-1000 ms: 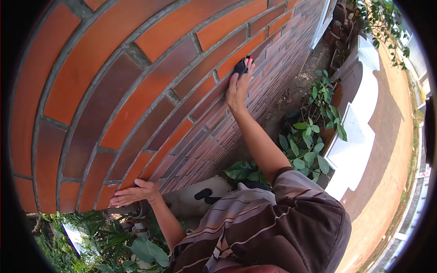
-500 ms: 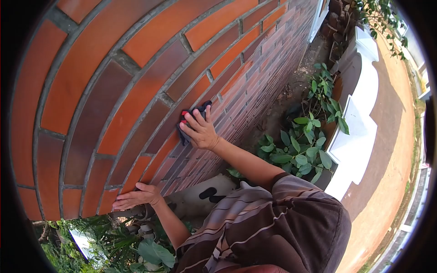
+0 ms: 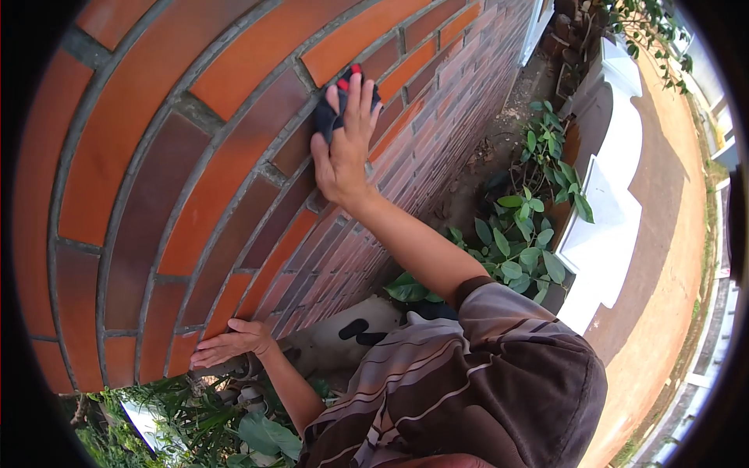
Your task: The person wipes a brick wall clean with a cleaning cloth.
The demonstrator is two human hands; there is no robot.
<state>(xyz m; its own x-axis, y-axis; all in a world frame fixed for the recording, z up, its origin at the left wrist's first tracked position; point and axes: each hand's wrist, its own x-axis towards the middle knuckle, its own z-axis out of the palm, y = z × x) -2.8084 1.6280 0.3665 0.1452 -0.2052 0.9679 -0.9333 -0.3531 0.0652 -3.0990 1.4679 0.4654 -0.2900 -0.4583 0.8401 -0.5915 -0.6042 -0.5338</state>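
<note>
My right hand (image 3: 345, 160) presses a dark cloth with red patches (image 3: 337, 109) against the brick wall (image 3: 226, 86). Its fingers are stretched over the cloth, with the thumb spread to the left. Lower down, my left hand (image 3: 234, 343) rests palm-first near the bottom edge of the same wall, fingers extended and holding nothing. The bricks are orange and dark brown, with grey mortar joints between them.
Leafy plants (image 3: 519, 249) grow between the wall and a white-topped low fence (image 3: 601, 218). More foliage (image 3: 265, 433) is below my left hand, with a pale rounded object (image 3: 328, 335) near my torso. Beyond the fence runs a brown dirt path (image 3: 663, 195).
My right hand has slid the cloth upward along the wall, over higher bricks. My left hand has stayed in nearly the same spot. The view has shifted slightly.
</note>
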